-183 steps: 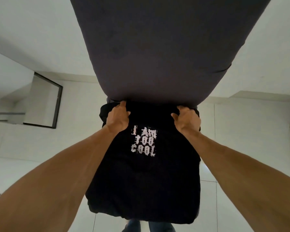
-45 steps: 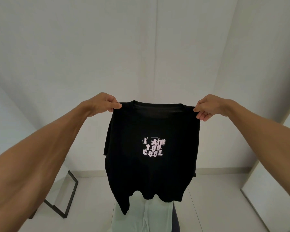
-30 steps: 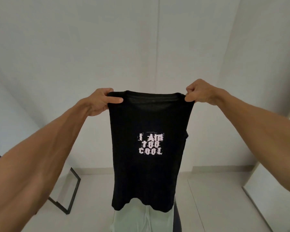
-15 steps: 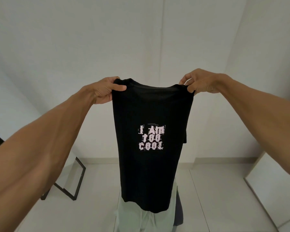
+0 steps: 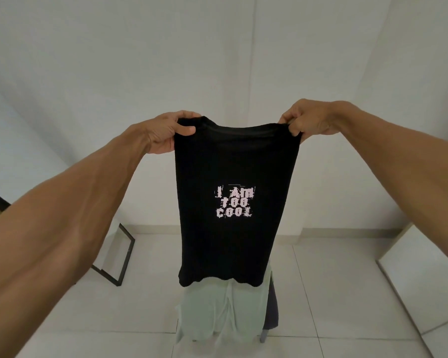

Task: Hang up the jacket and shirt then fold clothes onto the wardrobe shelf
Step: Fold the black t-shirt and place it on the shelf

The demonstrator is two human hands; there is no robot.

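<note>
While both arms are raised toward the wall, the following is recorded.

Black T-shirt [image 5: 230,177]: held up in mid-air at frame centre, hung vertically, sides folded behind so that a narrow panel is presented; white lettering "I AM TOO COOL" [image 5: 233,202] is seen on the panel.
Left hand [image 5: 166,135]: closed on the shirt's upper corner at 10 o'clock of the lettering; fabric is pinched between thumb and fingers.
Right hand [image 5: 309,120]: closed on the opposite upper corner at 2 o'clock; fabric is gripped by curled fingers.
Pale green garment [image 5: 220,308]: draped at 6 o'clock, below the shirt hem, over a dark chair [image 5: 272,306], partly hidden.
Black-framed panel [image 5: 115,254]: leaned at 8 o'clock on the tiled floor [image 5: 334,293].
</note>
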